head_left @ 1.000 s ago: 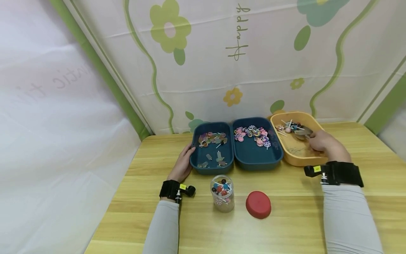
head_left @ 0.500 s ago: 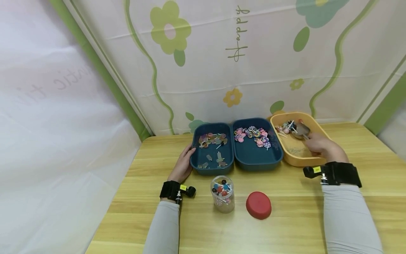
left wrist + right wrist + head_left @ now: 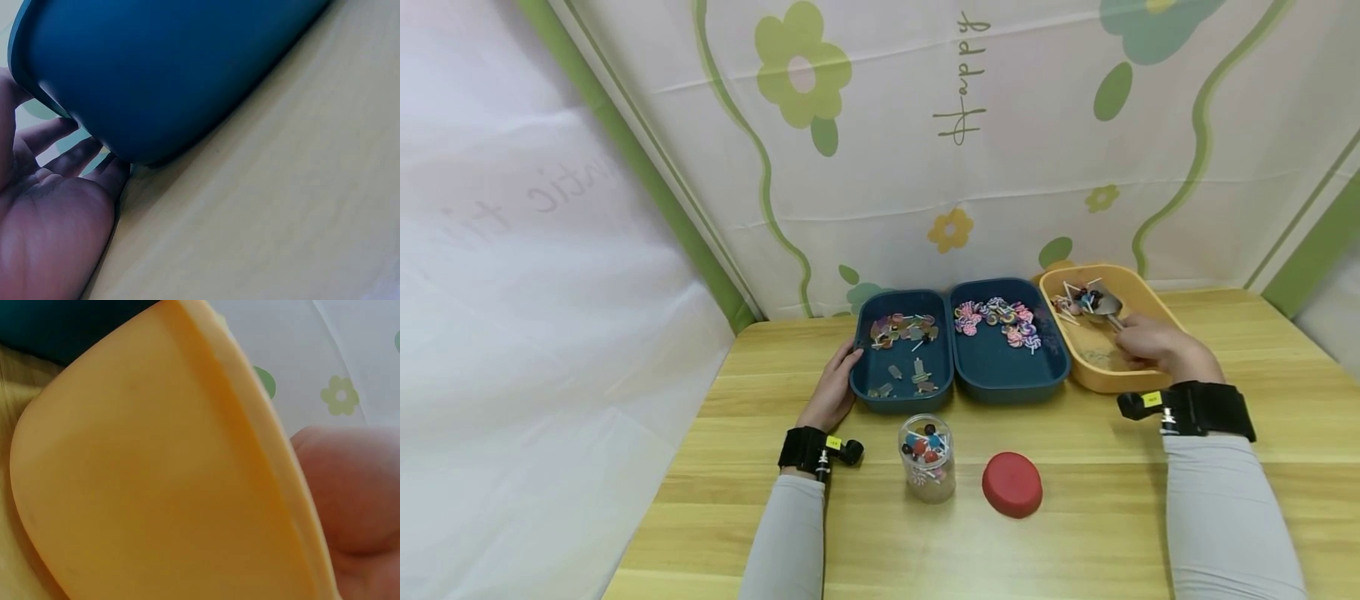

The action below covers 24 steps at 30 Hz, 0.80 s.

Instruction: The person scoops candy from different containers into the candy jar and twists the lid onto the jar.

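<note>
My right hand grips the handle of a small metal scoop inside the yellow bin. The scoop's bowl lies against a heap of miniature round lollipops toward the bin's back left. In the right wrist view the bin's wall hides the scoop and most of the hand. My left hand holds the left side of the left dark blue bin, thumb at the rim; in the left wrist view its fingers reach the outer wall.
A second dark blue bin, with swirl lollipops, stands between the other two. Ice-pop-shaped pieces lie in the left bin. In front stand a lidless clear jar of mixed lollipops and a red lid. A patterned curtain hangs behind.
My right hand has shifted slightly left with the scoop, whose bowl has moved left and back against the lollipops. The left hand has stayed at its bin.
</note>
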Each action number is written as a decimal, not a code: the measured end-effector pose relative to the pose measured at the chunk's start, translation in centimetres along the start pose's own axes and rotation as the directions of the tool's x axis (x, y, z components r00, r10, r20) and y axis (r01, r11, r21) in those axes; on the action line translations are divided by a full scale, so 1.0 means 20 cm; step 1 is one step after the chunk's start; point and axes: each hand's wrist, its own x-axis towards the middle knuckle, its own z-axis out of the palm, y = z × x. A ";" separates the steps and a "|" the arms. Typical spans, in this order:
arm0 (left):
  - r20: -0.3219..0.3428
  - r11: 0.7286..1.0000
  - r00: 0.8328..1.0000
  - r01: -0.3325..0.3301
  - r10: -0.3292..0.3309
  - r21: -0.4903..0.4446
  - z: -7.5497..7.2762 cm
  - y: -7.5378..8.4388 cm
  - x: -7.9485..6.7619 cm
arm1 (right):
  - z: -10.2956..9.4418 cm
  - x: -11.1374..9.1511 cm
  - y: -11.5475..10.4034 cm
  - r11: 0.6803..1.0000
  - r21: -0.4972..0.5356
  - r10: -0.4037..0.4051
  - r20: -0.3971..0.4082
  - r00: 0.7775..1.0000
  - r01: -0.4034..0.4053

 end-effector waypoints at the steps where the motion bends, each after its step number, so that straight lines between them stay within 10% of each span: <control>1: 0.001 1.000 1.000 -0.001 0.001 -0.001 0.00 0.00 0.00 | 0.00 0.00 0.00 1.000 0.001 -0.008 0.004 1.000 0.008; 12: -0.024 1.000 1.000 0.012 -0.012 0.001 -0.01 0.00 0.00 | -0.03 -0.09 -0.07 0.997 0.045 -0.068 0.043 0.997 0.066; 24: -0.012 1.000 1.000 0.019 -0.019 0.002 0.00 0.01 0.00 | -0.08 -0.43 -0.34 0.929 -0.304 -0.243 -0.066 0.968 0.212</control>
